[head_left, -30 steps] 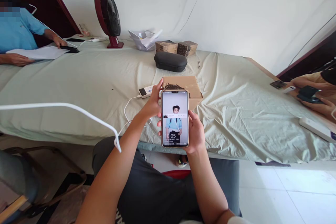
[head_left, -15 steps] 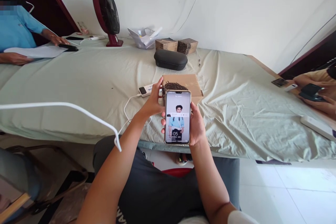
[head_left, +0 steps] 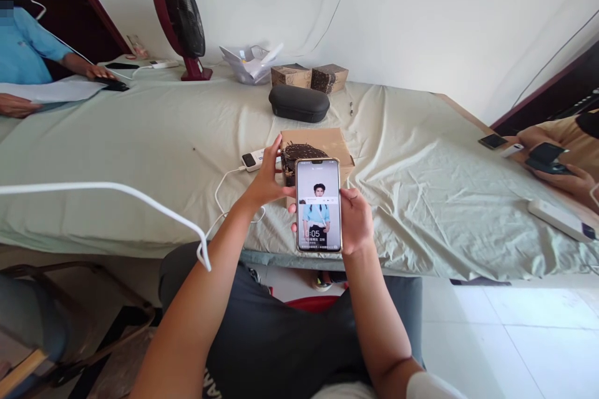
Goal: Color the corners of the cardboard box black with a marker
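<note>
Cloth-covered table (head_left: 140, 156) spans scene; cardboard box (head_left: 330, 142) on its near half. Left hand (head_left: 263, 184): thumb and forefinger spread wide at box's left side; cannot tell whether it grips. Right hand (head_left: 358, 215): wrapped round 1 phone (head_left: 319, 206), nearer than box.

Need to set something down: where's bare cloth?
Widest: the cloth before the fan, left of the white device. Another, wrinkled: between the cardboard box and the white bar at far right. Crowded: around the phone in the right hand, and where the black case fronts two small boxes.
</note>
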`<move>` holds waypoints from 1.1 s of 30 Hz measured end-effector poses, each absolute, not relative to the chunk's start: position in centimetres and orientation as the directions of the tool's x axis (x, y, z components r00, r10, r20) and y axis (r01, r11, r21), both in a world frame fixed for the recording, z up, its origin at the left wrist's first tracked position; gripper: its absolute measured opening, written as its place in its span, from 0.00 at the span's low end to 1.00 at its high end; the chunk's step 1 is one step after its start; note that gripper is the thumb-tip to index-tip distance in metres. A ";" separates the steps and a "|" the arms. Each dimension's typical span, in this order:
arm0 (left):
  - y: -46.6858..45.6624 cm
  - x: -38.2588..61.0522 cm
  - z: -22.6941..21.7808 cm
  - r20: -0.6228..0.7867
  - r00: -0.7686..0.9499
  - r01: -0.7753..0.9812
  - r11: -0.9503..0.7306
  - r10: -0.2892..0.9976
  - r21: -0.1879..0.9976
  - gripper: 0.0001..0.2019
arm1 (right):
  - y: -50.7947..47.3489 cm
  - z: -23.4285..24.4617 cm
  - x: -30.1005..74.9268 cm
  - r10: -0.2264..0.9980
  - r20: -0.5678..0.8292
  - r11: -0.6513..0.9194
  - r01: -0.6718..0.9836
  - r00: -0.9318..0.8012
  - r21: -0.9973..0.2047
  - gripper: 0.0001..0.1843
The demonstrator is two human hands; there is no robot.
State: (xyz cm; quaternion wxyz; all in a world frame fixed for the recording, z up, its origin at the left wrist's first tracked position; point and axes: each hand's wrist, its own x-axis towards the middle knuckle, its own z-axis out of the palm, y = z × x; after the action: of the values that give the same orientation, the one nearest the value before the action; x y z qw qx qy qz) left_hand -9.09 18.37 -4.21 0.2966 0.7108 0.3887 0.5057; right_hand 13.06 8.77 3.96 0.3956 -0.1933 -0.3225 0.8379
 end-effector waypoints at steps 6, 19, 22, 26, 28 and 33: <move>18.1 -9.4 -4.1 0.499 0.197 0.284 -0.537 0.844 0.794 0.67 | 8.4 4.1 13.4 0.800 -0.096 -0.477 -0.531 -0.592 -0.701 0.30; 18.4 -10.0 -3.8 0.531 0.078 0.308 -0.527 0.844 0.792 0.71 | 9.0 2.2 19.1 0.943 -0.083 -0.253 -0.535 -0.321 -0.806 0.35; 18.6 -10.5 -3.8 0.548 0.009 0.333 -0.519 0.837 0.787 0.70 | 11.5 0.5 23.7 0.979 -0.190 -0.205 -0.390 -0.076 -0.898 0.34; 18.9 -10.6 -3.9 0.537 -0.078 0.325 -0.487 0.840 0.810 0.69 | 17.8 -3.0 28.4 0.959 -0.055 -0.044 -0.044 0.279 -0.998 0.34; 19.0 -10.5 -4.0 0.525 -0.092 0.312 -0.476 0.846 0.822 0.70 | 21.1 -4.9 29.3 0.917 0.032 -0.038 0.167 0.398 -0.985 0.35; 18.9 -10.5 -4.1 0.506 -0.104 0.330 -0.450 0.857 0.830 0.68 | 26.9 -8.3 29.0 0.875 0.086 -0.111 0.370 0.477 -0.922 0.31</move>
State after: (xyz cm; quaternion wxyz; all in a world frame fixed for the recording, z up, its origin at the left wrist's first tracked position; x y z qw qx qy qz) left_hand -10.46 18.88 -4.13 0.2292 0.6290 0.4718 0.5738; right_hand 29.03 26.94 -8.28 0.4970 -0.7009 -0.4441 0.2538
